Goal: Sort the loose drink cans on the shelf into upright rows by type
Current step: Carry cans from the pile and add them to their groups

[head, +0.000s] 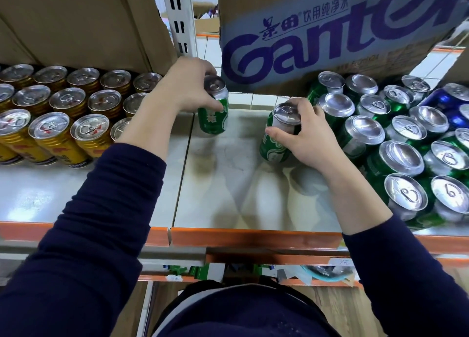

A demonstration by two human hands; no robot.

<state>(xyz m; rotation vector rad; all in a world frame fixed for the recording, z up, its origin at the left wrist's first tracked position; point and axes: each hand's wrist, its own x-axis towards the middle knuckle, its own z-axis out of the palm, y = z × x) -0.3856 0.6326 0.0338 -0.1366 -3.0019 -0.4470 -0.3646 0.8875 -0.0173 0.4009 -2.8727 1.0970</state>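
Note:
My left hand grips a green can by its top, upright at the back of the shelf. A second green can, slightly tilted, is held round its rim by my right hand beside a crowded group of green cans on the right. Gold cans stand in upright rows on the left. Two blue cans lie among the green ones at the far right.
A Ganten cardboard box hangs over the back right of the shelf, a plain brown box over the back left. A white upright post stands between them. The shelf's orange front edge runs across below.

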